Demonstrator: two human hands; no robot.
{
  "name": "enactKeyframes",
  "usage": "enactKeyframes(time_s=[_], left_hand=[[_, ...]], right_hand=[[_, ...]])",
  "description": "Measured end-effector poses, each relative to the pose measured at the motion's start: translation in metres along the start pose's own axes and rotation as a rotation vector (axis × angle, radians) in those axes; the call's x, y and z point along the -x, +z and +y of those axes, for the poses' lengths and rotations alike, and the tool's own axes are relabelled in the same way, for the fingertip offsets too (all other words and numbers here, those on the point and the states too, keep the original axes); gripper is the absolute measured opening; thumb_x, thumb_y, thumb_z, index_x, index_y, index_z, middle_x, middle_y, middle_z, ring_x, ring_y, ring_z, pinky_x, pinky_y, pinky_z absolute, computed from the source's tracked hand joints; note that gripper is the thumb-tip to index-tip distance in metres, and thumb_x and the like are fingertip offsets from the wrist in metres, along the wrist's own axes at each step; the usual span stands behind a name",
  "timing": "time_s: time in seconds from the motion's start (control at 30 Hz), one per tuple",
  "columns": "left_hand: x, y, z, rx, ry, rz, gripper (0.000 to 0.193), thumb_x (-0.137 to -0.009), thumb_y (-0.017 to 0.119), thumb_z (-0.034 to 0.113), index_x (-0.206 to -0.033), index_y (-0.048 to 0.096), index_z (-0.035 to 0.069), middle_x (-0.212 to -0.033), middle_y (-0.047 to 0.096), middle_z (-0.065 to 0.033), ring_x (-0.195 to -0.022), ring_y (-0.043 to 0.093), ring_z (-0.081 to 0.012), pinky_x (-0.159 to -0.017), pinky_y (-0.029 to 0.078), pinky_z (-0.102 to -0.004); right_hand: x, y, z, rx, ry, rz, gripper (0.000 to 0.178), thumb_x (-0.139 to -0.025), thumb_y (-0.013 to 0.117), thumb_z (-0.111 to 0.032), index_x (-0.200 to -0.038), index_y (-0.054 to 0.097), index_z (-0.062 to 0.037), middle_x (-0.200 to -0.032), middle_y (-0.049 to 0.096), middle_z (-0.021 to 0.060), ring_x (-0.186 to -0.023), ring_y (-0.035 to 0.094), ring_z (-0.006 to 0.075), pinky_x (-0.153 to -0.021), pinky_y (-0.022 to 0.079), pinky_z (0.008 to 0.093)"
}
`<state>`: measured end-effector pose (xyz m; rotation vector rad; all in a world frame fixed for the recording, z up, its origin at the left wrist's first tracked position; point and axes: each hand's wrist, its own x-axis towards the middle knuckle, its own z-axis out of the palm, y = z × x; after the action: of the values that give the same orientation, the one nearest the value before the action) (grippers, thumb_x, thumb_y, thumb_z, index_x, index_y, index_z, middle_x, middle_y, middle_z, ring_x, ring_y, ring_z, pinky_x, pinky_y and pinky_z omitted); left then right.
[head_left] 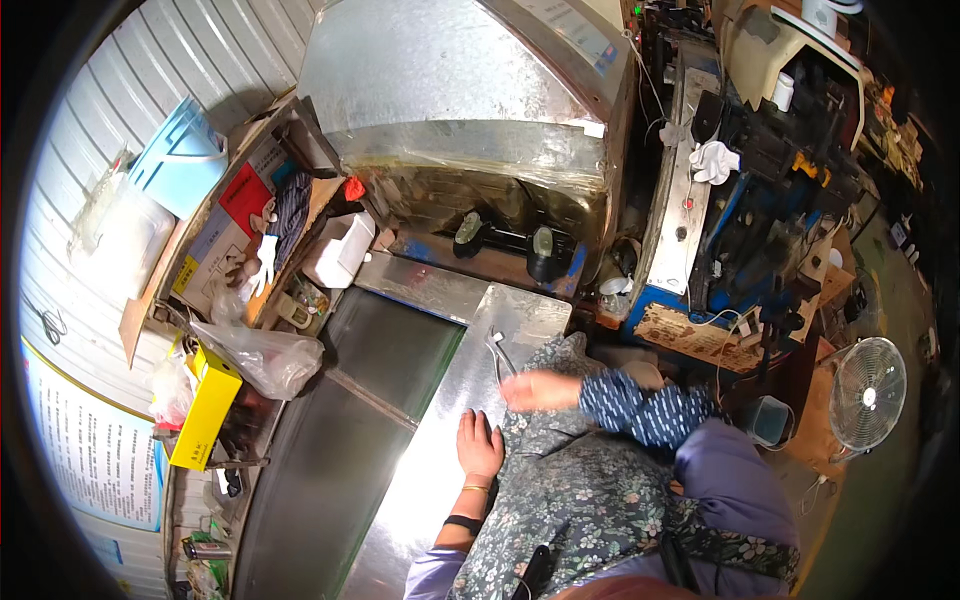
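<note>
My right hand (538, 390) is closed around the handles of metal pliers (496, 348), whose jaws point away from me over the shiny metal tabletop (430, 480). A dark sleeve cover with light marks runs up from that wrist. Close by on the left, my left hand (480, 446) lies flat on the metal, fingers stretched out and nothing in them. A bracelet and a black band circle the left wrist. The flowered apron (570, 480) meets the edge of the tabletop beside both hands.
Left of the tabletop runs a dark conveyor belt (330, 450). Ahead, a metal-hooded machine (450, 80) holds two dark pieces with pale green tops (543, 243). Shelves at left carry a yellow box (207, 405), plastic bag (280, 365) and blue bucket (180, 155). A fan (868, 395) stands right.
</note>
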<state>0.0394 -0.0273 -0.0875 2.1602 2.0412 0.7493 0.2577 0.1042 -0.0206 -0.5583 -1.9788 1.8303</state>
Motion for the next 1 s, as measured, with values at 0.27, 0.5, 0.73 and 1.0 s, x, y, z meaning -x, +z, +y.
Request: enactKeyframes(time_s=[0.27,0.5,0.73,1.0], left_hand=[[0.000,0.000,0.001,-0.008,0.033,-0.013,0.051,-0.088,0.060,0.030,-0.127,0.055,-0.003,-0.137,0.049,-0.0291,-0.128,0.045,-0.0459,-0.109,0.035,-0.0516],[0.000,0.003,0.001,-0.047,0.071,-0.004,0.050,-0.086,0.059,0.027,-0.125,0.055,-0.005,-0.135,0.049,-0.0308,-0.127,0.043,-0.0485,-0.109,0.034,-0.0537],[0.005,0.010,-0.002,-0.040,0.072,0.033,0.050,-0.087,0.058,0.026,-0.124,0.056,-0.007,-0.134,0.050,-0.0308,-0.127,0.044,-0.0493,-0.110,0.033,-0.0538],[0.007,0.026,-0.013,-0.098,0.065,0.021,0.048,-0.093,0.054,0.027,-0.126,0.055,-0.009,-0.134,0.049,-0.0333,-0.125,0.045,-0.0500,-0.107,0.037,-0.0548]], right_hand=[[0.231,0.006,0.027,-0.179,0.245,0.980,0.022,-0.092,0.061,0.000,-0.113,0.066,-0.0007,-0.102,0.069,0.0059,-0.090,0.064,0.0109,-0.081,0.053,0.0273],[0.416,-0.069,-0.008,1.453,0.635,1.770,0.042,-0.087,0.063,-0.009,-0.126,0.054,0.0044,-0.121,0.061,0.0191,-0.107,0.060,0.0342,-0.092,0.048,0.0448],[0.417,-0.086,0.015,0.488,0.887,1.853,0.065,-0.084,0.070,-0.031,-0.131,0.046,0.0070,-0.127,0.056,0.0338,-0.115,0.056,0.0474,-0.094,0.047,0.0492],[0.449,-0.133,0.054,0.029,0.829,1.619,0.033,-0.086,0.068,-0.032,-0.069,0.067,-0.0027,-0.069,0.066,0.0149,-0.060,0.065,0.0248,-0.049,0.047,0.0410]])
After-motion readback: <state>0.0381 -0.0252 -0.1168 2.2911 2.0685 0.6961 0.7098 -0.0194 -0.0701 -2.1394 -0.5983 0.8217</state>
